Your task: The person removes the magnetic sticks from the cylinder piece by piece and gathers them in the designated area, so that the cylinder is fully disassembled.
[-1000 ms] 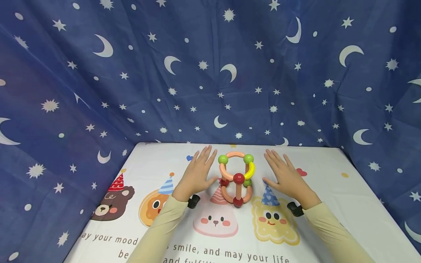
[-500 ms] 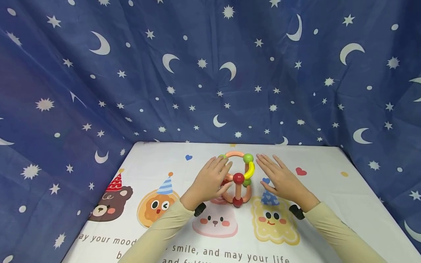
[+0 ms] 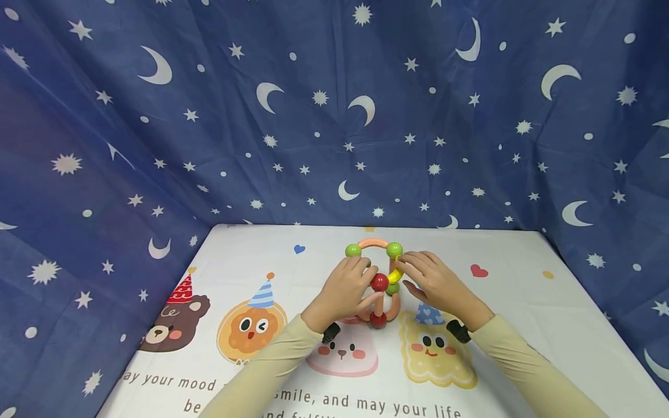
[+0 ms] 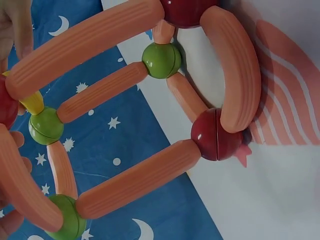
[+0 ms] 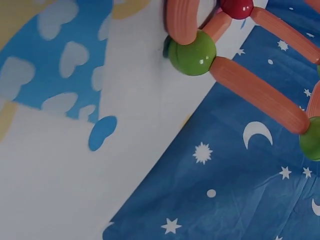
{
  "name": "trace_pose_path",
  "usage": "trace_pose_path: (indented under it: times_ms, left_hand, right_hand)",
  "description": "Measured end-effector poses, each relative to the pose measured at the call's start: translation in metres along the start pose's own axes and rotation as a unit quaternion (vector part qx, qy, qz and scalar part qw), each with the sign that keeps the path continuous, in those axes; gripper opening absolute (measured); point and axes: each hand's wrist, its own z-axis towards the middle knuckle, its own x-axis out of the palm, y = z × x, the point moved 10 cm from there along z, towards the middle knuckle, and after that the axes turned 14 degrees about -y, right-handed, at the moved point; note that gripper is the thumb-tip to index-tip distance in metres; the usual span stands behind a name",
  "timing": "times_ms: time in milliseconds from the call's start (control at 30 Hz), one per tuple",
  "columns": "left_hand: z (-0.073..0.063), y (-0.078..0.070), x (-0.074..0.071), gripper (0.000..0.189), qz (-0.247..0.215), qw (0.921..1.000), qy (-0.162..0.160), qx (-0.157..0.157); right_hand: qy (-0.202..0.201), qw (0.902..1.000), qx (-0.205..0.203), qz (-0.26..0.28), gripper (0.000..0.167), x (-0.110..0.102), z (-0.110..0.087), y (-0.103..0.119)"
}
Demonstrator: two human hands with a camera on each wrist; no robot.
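A cage-like toy frame of orange bars joined by red and green balls [image 3: 379, 283] stands on the white cloth, with one curved yellow bar [image 3: 395, 277] at its upper right. My left hand [image 3: 342, 290] curls its fingers over the upper left bar, which it mostly hides in the head view; its thumb stays off. Across the yellow bar bend the fingers of my right hand [image 3: 441, 284], thumb held apart. The left wrist view shows the frame's orange bars [image 4: 140, 177] close up, with fingertips [image 4: 17, 139] at the left edge. No hand appears in the right wrist view, just green-ended bars [image 5: 260, 95].
A white tablecloth [image 3: 522, 290] printed with cartoon faces and lettering covers the table. Behind and along the sides hangs a blue curtain [image 3: 313, 139] with moons and stars. A small black camera strap [image 3: 459, 331] sits at the right wrist.
Both hands have closed in on the toy frame from either side, the left moving right and the right moving slightly left. Their straight fingers have bent over its upper bars. The frame stays put.
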Motion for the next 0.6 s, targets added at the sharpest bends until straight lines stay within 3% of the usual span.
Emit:
trace_pose_path:
  times_ms: [400, 600]
  left_hand:
    - [0.0, 0.002, 0.012, 0.039, -0.033, 0.9986, 0.023, -0.034]
    - [0.002, -0.002, 0.012, 0.042, -0.002, 0.9996, 0.01, -0.027]
  right_hand:
    - [-0.003, 0.9996, 0.026, 0.014, 0.042, 0.011, 0.008, -0.006]
    - [-0.012, 0.9992, 0.038, 0.008, 0.042, 0.007, 0.006, -0.008]
